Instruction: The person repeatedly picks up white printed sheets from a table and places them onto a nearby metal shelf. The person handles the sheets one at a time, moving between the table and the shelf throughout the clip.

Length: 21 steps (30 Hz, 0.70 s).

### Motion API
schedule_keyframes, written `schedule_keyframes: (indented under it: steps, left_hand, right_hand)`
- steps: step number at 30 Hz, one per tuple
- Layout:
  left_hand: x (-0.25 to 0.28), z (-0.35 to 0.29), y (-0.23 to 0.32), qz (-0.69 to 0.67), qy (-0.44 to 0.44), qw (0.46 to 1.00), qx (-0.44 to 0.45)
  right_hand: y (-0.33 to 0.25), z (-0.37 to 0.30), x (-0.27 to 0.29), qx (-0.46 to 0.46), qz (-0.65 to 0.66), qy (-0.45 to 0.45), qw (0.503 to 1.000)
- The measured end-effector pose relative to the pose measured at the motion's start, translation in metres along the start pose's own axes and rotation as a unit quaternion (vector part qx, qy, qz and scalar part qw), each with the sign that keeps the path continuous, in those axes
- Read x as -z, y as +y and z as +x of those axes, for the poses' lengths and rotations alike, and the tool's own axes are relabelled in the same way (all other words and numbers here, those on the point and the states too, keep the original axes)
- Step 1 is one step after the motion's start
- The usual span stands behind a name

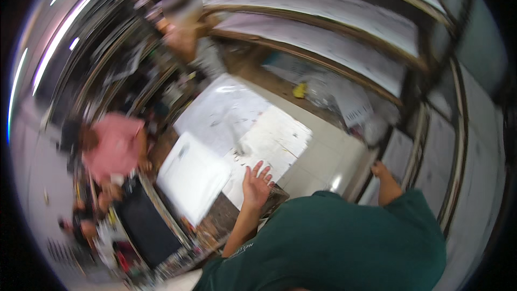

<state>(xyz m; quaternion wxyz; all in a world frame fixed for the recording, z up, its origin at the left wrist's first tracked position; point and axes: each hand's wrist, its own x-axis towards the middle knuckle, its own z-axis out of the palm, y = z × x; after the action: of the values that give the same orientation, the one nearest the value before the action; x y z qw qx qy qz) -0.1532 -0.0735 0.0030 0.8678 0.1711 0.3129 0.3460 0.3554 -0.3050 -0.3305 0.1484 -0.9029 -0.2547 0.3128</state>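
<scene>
My left hand (257,186) is raised palm up with its fingers spread, at the near edge of a work table, and nothing lies in it. Just beyond its fingertips are large white sheets (277,137) with dark marks and small scraps on them. Left of the hand a smooth white panel or sheet (194,175) with rounded corners rests on the table. My right hand (379,170) is held out to the right, close to the low end of a rack. Its fingers are smeared and partly hidden, so I cannot make out whether it holds anything.
Long racks (323,16) with pale sheets on their shelves curve along the far side and right. Beneath them lie clear plastic bags and a yellow item (299,90). A person in a pink shirt (116,145) stands left beside a black-topped frame (148,221); another person is farther back.
</scene>
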Motion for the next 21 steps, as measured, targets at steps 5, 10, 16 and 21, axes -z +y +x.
schedule_keyframes:
  steps: [5,10,16,21]
  left_hand:
    - [0.027,-0.034,0.004,-0.014,0.067,0.994,-0.079]
    - [0.061,-0.031,0.028,-0.111,0.110,0.970,-0.187]
    - [0.115,-0.006,0.061,-0.185,0.138,0.916,-0.328]
    - [0.157,0.001,0.073,-0.231,0.192,0.871,-0.390]
  right_hand:
    - [-0.136,-0.018,0.030,-0.005,0.082,-0.186,0.979]
    - [-0.232,-0.103,0.039,-0.015,-0.015,-0.243,0.970]
    - [-0.232,-0.069,0.031,-0.002,-0.060,-0.276,0.959]
    - [-0.261,-0.112,0.066,-0.014,-0.084,-0.261,0.961]
